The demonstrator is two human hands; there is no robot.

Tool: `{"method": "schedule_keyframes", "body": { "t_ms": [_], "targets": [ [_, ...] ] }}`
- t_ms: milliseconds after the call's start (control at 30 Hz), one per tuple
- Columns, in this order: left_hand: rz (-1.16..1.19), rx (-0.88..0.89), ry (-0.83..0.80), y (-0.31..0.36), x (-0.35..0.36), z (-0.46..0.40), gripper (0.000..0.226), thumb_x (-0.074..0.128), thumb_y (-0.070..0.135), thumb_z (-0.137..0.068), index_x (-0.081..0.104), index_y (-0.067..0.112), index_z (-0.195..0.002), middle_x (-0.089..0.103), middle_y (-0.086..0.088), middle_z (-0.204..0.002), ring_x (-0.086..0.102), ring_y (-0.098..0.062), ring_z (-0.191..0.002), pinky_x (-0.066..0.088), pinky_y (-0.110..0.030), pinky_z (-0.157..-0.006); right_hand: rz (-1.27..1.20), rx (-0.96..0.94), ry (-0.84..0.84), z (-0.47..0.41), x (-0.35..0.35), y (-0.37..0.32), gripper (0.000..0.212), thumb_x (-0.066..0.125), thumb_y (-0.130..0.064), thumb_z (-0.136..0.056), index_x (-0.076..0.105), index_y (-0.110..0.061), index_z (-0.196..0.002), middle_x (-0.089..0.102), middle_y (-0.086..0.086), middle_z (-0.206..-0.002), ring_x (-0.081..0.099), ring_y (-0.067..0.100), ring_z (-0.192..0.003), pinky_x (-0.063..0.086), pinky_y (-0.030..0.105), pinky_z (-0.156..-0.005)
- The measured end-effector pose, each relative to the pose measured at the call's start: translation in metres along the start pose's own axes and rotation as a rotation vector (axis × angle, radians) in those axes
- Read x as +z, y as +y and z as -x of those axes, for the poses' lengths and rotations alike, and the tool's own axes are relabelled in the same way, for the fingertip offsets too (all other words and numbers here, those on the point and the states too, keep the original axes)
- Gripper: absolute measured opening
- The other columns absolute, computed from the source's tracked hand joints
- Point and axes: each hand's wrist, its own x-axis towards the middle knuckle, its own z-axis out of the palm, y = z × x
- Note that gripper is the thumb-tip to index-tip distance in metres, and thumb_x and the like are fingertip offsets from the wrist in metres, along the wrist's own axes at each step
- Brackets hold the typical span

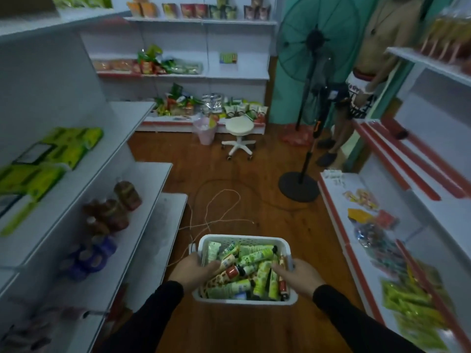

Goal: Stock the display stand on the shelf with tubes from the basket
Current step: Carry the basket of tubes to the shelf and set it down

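Black sleeves [158,309] reach forward to 2 hands carrying a white basket [244,239] at waist height above the wooden floor [267,207]. Left hand [195,270] clamps the basket's left rim, fingers curled over the edge into the load; right hand [293,273] grips the right rim the same way, thumb inside. Holding both sides likely keeps the heavy, loose pile level while walking. Tubes [254,256], mostly green with some orange and red ones, lie jumbled inside, none taken out. No display stand is recognisable on the shelves [142,179] to either side, so stocking looks not yet begun. Printing on the tubes and the shelf packets is too blurred to read
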Motion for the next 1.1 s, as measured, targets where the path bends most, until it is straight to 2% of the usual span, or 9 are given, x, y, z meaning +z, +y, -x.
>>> {"method": "schedule_keyframes", "body": {
  "t_ms": [133,267,367,433,633,767,933,1033,1100],
  "targets": [
    [-0.013,0.038,0.0,0.048,-0.046,-0.09,0.02,0.063,0.044,-0.092,0.061,0.025,-0.095,0.072,0.006,-0.084,0.07,-0.004,-0.073,0.055,-0.019,-0.06,-0.008,0.009,0.037,-0.085,-0.04,-0.05,0.087,0.041,-0.096,-0.056,0.051,-0.013,-0.077,0.048,0.004,-0.073,0.047,0.018,-0.063,0.037,0.031,-0.058],
    [0.008,0.025,0.001,0.083,-0.076,-0.182,0.02,0.064,0.044,-0.091,0.065,0.024,-0.094,0.075,0.004,-0.084,0.073,-0.006,-0.074,0.061,-0.028,-0.07,-0.044,-0.007,0.028,-0.196,-0.07,-0.073,0.098,0.044,-0.096,-0.056,0.061,-0.005,-0.086,0.066,0.017,-0.083,0.062,0.024,-0.068,0.041,0.03,-0.061],
    [0.04,-0.008,0.027,0.115,-0.092,-0.248,0.014,0.063,0.041,-0.093,0.058,0.028,-0.091,0.072,0.005,-0.084,0.071,-0.006,-0.074,0.058,-0.023,-0.064,-0.022,-0.027,-0.005,-0.283,-0.095,-0.09,0.095,0.047,-0.091,-0.06,0.063,-0.003,-0.092,0.068,0.018,-0.089,0.067,0.033,-0.078,0.048,0.035,-0.061],
    [0.069,-0.044,0.057,0.137,-0.106,-0.288,0.015,0.063,0.041,-0.093,0.055,0.029,-0.088,0.069,0.007,-0.083,0.069,-0.005,-0.074,0.054,-0.019,-0.061,0.022,-0.033,-0.034,-0.332,-0.116,-0.112,0.084,0.047,-0.092,-0.06,0.055,-0.01,-0.076,0.057,0.013,-0.071,0.056,0.027,-0.062,0.041,0.036,-0.055],
    [0.054,-0.088,0.129,0.206,-0.161,-0.399,0.021,0.06,0.042,-0.095,0.051,0.03,-0.08,0.062,0.012,-0.078,0.061,0.0,-0.07,0.045,-0.015,-0.054,0.112,-0.105,-0.102,-0.461,-0.182,-0.19,0.059,0.052,-0.07,-0.083,0.03,-0.018,-0.066,0.026,-0.002,-0.057,0.026,0.015,-0.051,0.02,0.031,-0.054],
    [0.073,-0.102,0.135,0.236,-0.198,-0.492,0.018,0.064,0.046,-0.09,0.061,0.028,-0.084,0.072,0.004,-0.088,0.07,-0.012,-0.081,0.059,-0.036,-0.079,0.124,-0.118,-0.104,-0.557,-0.211,-0.227,0.061,0.051,-0.076,-0.077,0.036,-0.017,-0.068,0.032,0.0,-0.06,0.034,0.019,-0.058,0.025,0.032,-0.056],
    [0.062,-0.082,0.115,0.277,-0.246,-0.62,0.023,0.064,0.05,-0.088,0.063,0.027,-0.092,0.072,0.007,-0.091,0.069,-0.009,-0.082,0.058,-0.032,-0.076,0.052,-0.083,-0.083,-0.683,-0.241,-0.263,0.081,0.045,-0.091,-0.063,0.053,-0.011,-0.071,0.054,0.011,-0.067,0.055,0.026,-0.061,0.037,0.031,-0.057],
    [0.061,-0.059,0.083,0.313,-0.276,-0.684,0.019,0.063,0.047,-0.09,0.06,0.029,-0.091,0.07,0.008,-0.092,0.068,-0.007,-0.082,0.055,-0.026,-0.068,0.03,-0.061,-0.081,-0.742,-0.266,-0.29,0.074,0.047,-0.086,-0.069,0.054,-0.011,-0.072,0.055,0.009,-0.067,0.055,0.023,-0.061,0.037,0.031,-0.058],
    [0.046,-0.029,0.073,0.34,-0.297,-0.723,0.016,0.061,0.045,-0.092,0.06,0.03,-0.087,0.069,0.011,-0.087,0.067,-0.003,-0.077,0.051,-0.021,-0.062,-0.013,-0.058,-0.07,-0.781,-0.285,-0.308,0.089,0.047,-0.088,-0.067,0.061,-0.002,-0.081,0.065,0.018,-0.078,0.063,0.035,-0.071,0.043,0.034,-0.059]
  ]
}}
